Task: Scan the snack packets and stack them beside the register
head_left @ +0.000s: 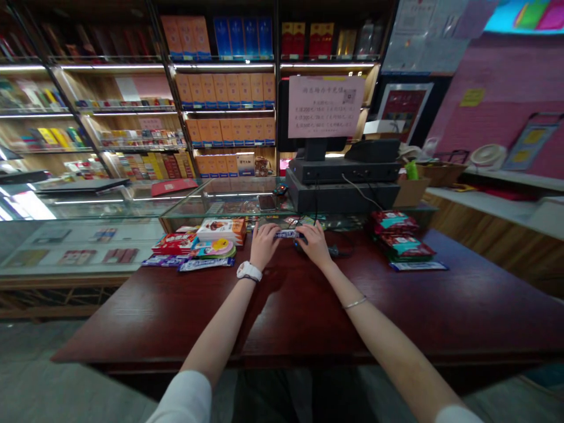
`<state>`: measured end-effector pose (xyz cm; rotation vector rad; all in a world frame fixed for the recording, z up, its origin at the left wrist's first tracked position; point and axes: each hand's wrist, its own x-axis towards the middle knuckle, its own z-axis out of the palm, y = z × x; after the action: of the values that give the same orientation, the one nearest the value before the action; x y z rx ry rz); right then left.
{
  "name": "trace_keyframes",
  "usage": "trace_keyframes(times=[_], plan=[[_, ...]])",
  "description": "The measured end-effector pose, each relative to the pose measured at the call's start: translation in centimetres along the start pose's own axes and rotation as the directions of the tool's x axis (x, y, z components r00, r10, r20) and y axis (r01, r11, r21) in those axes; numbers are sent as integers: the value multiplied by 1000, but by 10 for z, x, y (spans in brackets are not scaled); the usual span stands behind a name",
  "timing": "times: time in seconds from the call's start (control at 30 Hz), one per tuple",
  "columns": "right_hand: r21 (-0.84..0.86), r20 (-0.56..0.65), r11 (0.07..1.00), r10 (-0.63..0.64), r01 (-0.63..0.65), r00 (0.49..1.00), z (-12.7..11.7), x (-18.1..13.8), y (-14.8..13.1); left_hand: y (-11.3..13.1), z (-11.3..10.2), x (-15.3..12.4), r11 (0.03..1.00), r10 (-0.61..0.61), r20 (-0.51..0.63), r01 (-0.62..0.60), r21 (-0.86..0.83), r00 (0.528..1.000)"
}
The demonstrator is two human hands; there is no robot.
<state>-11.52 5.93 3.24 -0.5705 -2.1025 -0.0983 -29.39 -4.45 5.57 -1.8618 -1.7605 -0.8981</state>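
A slim snack bar in a blue and white wrapper point(288, 234) lies crosswise between my two hands. My left hand point(264, 241), with a white watch point(249, 271) at the wrist, grips the wrapper's left end. On its right end, the fingers of my right hand point(315, 241) are closed. Just under and beyond the right hand is a dark handheld device point(333, 251), partly hidden. To the left sit a white and orange box point(221, 231), red packets point(174, 242) and similar blue wrapped bars point(206, 264). Red and green snack packs point(405, 245) are stacked at the right, beside another blue wrapped bar point(418, 266).
The dark red wooden table point(282, 317) spans the front. Behind it stand a glass display counter point(229, 194) and a cash register point(343, 182) with a pink paper sign point(326, 106). Shelves of boxes point(227, 88) line the back wall. A wooden counter point(493, 229) runs along the right.
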Motion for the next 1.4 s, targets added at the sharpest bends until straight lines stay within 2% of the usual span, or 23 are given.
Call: trace_keyframes(times=[0.17,0.33,0.53,0.6,0.8,1.07,1.4], plan=[[-22,53,1000,5,-4,999,-1,-7,4,1,7,-14,1000,17,-15,-17,18,1000],[-24,40,998,62,-61,997,-1,-7,0,2,3,-22,999,16,-15,-15,52,1000],[-6,15,990,138,-137,990,-2,-6,6,6,9,-25,976,203,69,-208,64,977],[5,8,989,145,-145,989,-1,-7,9,7,12,-26,971,225,84,-231,69,971],[7,51,995,101,-102,994,1,-9,9,7,14,-26,981,171,87,-178,75,981],[-14,123,999,47,-46,991,3,-11,-1,5,12,-24,999,31,12,-31,42,999],[4,108,999,32,-33,994,0,-11,-6,3,13,-25,999,51,26,-51,13,998]])
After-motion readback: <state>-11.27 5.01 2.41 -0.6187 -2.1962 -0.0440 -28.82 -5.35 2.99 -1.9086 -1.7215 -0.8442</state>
